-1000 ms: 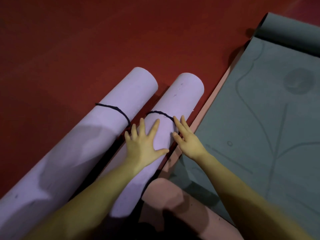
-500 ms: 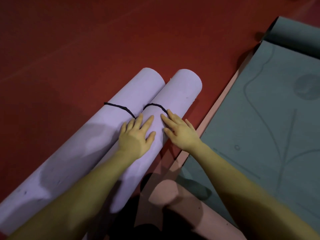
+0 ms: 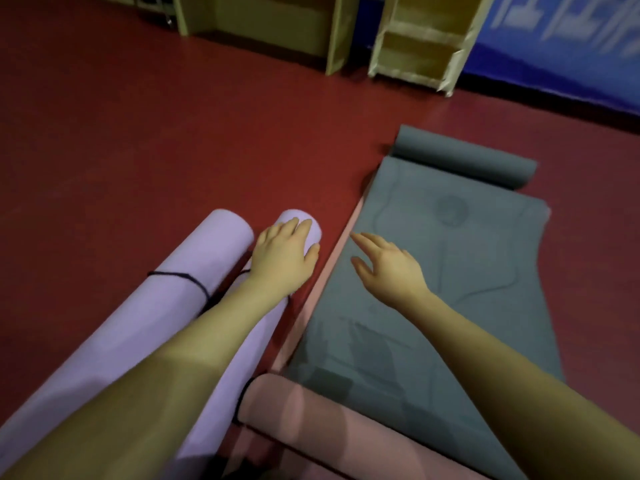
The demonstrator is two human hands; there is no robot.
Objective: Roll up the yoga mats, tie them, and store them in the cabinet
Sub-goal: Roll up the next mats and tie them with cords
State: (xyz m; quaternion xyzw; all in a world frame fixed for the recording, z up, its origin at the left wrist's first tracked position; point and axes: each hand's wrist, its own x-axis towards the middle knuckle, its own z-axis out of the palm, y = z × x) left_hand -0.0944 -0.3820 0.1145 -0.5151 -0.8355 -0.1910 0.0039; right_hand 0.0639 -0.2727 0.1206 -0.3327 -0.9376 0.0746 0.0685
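left hand (image 3: 282, 259): palm down on the far end of the right lilac roll (image 3: 266, 323), fingers draped over its top near the end face, loosely curved. Resting or pressing rather than gripping; no clear wrap around the roll.
right hand (image 3: 388, 265): fingers spread and straight, holding nothing. It hangs over the near left part of the grey mat (image 3: 450, 306); cannot tell if it touches.
lilac rolls: two, side by side on the red floor (image 3: 138, 133). The left lilac roll (image 3: 166, 306) has a black tie (image 3: 180, 276) around it. The tie on the right roll is mostly hidden by the forearm; only a sliver shows.
grey mat: mostly flat, with only its far end curled up. It lies on a pink mat whose edge (image 3: 332, 271) shows along its left side.
pink roll (image 3: 311, 410): close to the camera, lying across the near end of the grey mat.
cabinet (image 3: 420, 36): open shelves at the far wall, well apart from the mats.
step: my read is that both lilac mats are rolled and tied but not yet stored. Grey is not yet rolled.
next: either roll grey evenly from one end with both hands, or get a two-handed grip under a lilac roll and carry it to the shelves.
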